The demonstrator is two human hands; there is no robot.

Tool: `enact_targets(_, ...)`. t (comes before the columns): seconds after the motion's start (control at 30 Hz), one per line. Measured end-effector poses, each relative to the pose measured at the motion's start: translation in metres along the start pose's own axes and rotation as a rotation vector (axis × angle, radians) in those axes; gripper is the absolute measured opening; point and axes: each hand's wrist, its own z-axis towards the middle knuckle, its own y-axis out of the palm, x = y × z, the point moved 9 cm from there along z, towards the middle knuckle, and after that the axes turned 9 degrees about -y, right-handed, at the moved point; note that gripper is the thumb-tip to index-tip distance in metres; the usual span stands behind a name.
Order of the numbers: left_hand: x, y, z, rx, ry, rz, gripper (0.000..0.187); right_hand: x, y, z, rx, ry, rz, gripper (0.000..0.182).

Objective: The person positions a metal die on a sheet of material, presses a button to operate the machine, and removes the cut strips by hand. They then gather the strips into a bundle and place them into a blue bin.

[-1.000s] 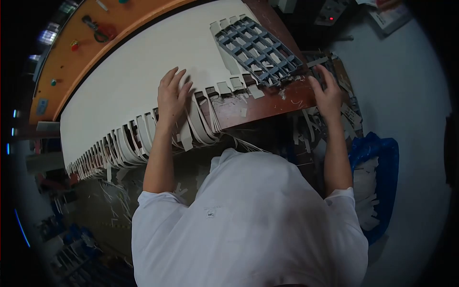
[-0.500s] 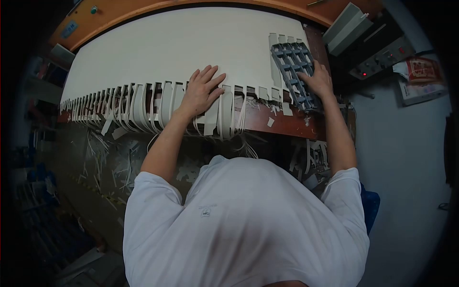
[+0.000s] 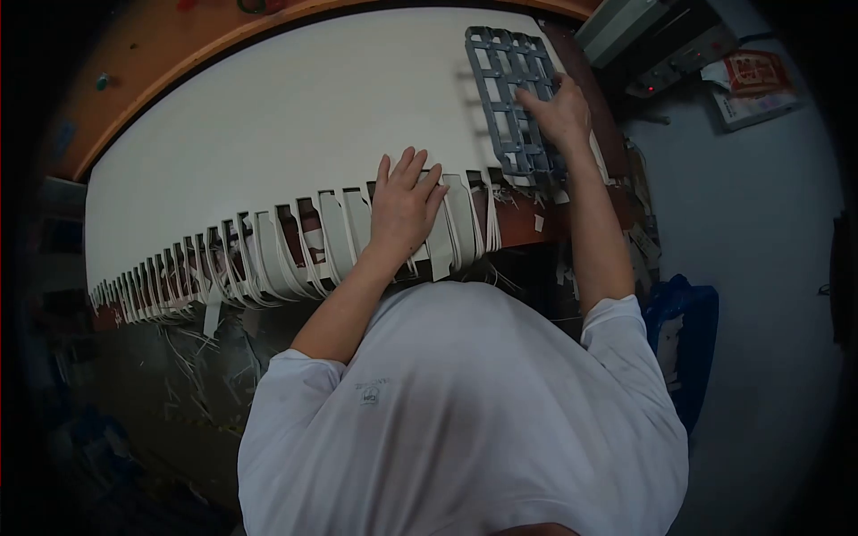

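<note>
A stack of white sheet material [image 3: 286,116] spreads over the table, its near edge cut into a long row of notches with thin strips hanging down. My left hand [image 3: 404,210] rests flat on that edge, fingers spread, over the notched part. My right hand [image 3: 561,114] grips the right side of a grey, grid-shaped cutting die [image 3: 509,103], thumb over one of its bars and fingers at the outer side. The die stands over the right end of the sheets, with a shadow along its left side. Its near end overlaps the notched edge.
Reddish-brown tabletop [image 3: 523,223] shows at the front right, with white scraps on it. An orange beam [image 3: 179,76] runs behind the sheets. A control box with a red light [image 3: 651,89] and a red-and-white packet [image 3: 755,71] are at right. A blue bin [image 3: 688,330] stands beside me.
My right hand has shifted the cutting die left and farther back over the sheets, and turned it more upright in view. My left hand stays on the edge; the view has tilted.
</note>
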Motion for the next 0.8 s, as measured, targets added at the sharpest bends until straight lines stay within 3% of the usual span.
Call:
enact_targets(0.33,-0.014,-0.003,-0.001,-0.010,-0.030,-0.135,0.035,-0.059,0.061,0.004,-0.065,0.053,-0.099,0.092)
enact_targets(0.57,-0.011,-0.005,0.013,-0.086,-0.069,-0.102,0.055,-0.054,0.067,-0.003,-0.053,-0.021,-0.080,0.088)
enact_targets(0.67,-0.008,0.002,0.034,-0.162,-0.025,-0.062,0.065,-0.016,0.071,0.003,-0.152,-0.100,0.252,0.088)
enact_targets(0.8,-0.013,0.020,0.050,-0.220,0.012,0.016,0.065,0.010,0.064,-0.012,-0.299,-0.184,0.487,0.071)
